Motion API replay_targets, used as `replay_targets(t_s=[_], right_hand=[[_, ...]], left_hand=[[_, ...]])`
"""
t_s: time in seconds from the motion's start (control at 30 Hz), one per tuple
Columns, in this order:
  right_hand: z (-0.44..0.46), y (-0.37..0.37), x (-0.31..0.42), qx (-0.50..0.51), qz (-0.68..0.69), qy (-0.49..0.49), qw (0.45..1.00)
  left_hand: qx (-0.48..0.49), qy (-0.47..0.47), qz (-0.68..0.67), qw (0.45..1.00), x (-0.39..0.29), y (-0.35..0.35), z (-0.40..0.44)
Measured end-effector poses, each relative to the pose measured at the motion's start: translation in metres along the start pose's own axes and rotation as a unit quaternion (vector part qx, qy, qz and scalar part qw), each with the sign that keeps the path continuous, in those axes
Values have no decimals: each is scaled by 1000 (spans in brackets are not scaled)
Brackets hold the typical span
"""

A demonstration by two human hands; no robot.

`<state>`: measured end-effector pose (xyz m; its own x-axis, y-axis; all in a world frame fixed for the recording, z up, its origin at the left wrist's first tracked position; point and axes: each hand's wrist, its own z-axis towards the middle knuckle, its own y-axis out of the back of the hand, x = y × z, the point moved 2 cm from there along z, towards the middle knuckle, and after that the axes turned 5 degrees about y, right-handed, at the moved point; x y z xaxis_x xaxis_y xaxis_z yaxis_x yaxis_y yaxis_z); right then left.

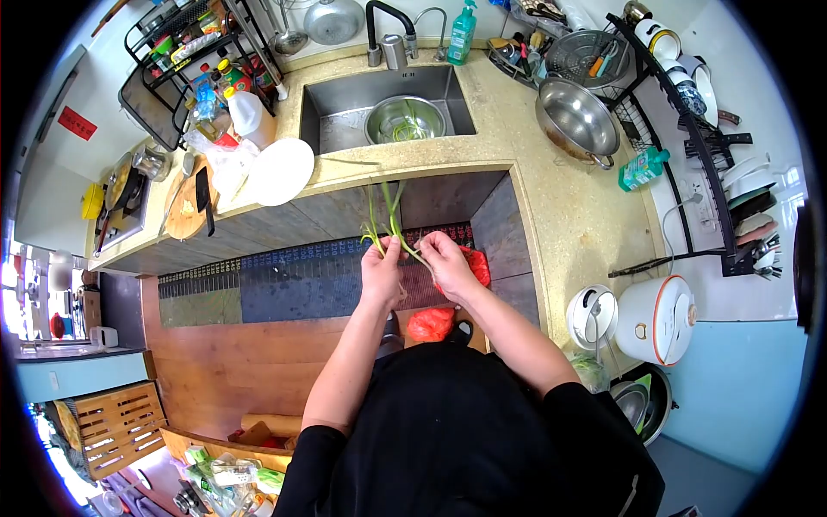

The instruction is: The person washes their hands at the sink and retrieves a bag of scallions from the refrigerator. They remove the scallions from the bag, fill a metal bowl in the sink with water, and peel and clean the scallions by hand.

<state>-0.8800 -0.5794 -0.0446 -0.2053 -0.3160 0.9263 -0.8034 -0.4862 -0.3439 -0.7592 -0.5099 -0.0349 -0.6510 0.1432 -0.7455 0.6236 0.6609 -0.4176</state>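
Note:
Both hands are in front of my body, over the floor just short of the sink counter. My left hand point(382, 269) is closed around a few thin scallions point(392, 214), their green tops pointing away toward the counter. Close by on the right, my right hand point(450, 265) pinches the pale lower end of a scallion that slants across from the left hand. Inside the sink point(323, 110), a steel bowl point(376, 129) holds more green pieces. Below the hands, a red plastic bag point(431, 325) lies by my feet, and more red plastic point(476, 265) shows behind my right wrist.
On the left counter are a white plate point(284, 172), a cutting board point(183, 220) with a dark-handled knife point(204, 191), and bottles. A large steel pan point(577, 121) sits on the right, near a dish rack point(689, 129) and a white rice cooker point(656, 320). The faucet point(392, 47) stands behind the sink.

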Motion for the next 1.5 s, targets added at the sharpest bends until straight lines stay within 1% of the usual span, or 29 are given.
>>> replay_targets(t_s=[0.1,0.13,0.2,0.3,0.33,0.43,0.5,0.53,0.57,0.63,0.67,0.7,0.73,0.77,0.8,0.83,0.9,0.93,0.97,1.07,1.17,1.2,1.3,1.33,1.43,1.47,1.5], right_hand=[[-2,-9,17,0,54,66,996],[0,-8,14,3,51,58,997],[6,-4,9,6,47,42,998],[-2,9,5,-60,-61,-26,996],[-5,20,-7,-72,-87,-2,994],[-39,46,-6,-70,-89,-26,993],[-57,69,-11,-85,-100,-5,991],[-67,82,-12,-108,-96,-40,989],[-72,92,-10,-116,-138,-53,982],[-72,101,-19,-122,-191,2,974],[-68,91,-7,-121,-162,12,979],[-60,73,14,-120,-132,23,984],[-53,59,28,-121,-103,34,987],[-43,54,31,-98,-56,35,993],[-34,50,35,-71,-74,-6,995],[-27,45,37,-43,-92,-47,994],[-14,26,45,-45,-183,63,980],[-9,14,51,-48,-220,113,968],[-7,4,60,-41,-250,159,954],[2,-5,62,-29,-264,195,944],[10,-10,74,-24,-395,189,899],[14,-9,73,1,-400,169,901],[21,-7,50,29,-208,101,973],[21,-3,45,32,-176,59,982],[21,-6,34,-6,-47,47,998],[16,-9,39,-21,-27,6,999],[12,-9,35,-32,-24,-1,999]], left_hand=[[5,5,-13,1000,-2,-1,3],[-4,10,-34,999,-1,-3,4],[-29,-22,-35,999,4,-1,9],[-93,-93,-45,990,5,14,28],[-101,-77,-51,991,1,23,31],[-119,-72,-33,990,-10,39,36],[-139,-103,-68,983,-8,40,40],[-147,-120,-84,978,-7,39,41],[-125,-112,-62,984,-10,37,40],[-83,-97,-17,992,-14,32,33],[-51,-114,-22,992,-9,30,36],[-57,-87,-1,995,-11,22,30],[-42,-92,-12,995,-9,18,28],[-28,-96,-23,995,-6,13,25],[-26,-97,-11,995,-6,6,20],[-42,-80,24,996,-6,1,14],[10,-93,5,996,-4,-8,6],[21,-73,-11,997,-4,-10,2],[28,-73,-17,997,-2,-11,1],[54,-78,-44,995,3,-14,-1],[75,-75,-28,994,1,-14,-3],[84,-61,-7,995,-2,-12,-3],[103,-47,3,994,3,-9,5],[106,-28,-15,994,5,-7,6],[86,24,-117,989,1,-11,1],[69,57,-133,987,-5,-14,-2],[90,76,-116,986,2,-1,10]])
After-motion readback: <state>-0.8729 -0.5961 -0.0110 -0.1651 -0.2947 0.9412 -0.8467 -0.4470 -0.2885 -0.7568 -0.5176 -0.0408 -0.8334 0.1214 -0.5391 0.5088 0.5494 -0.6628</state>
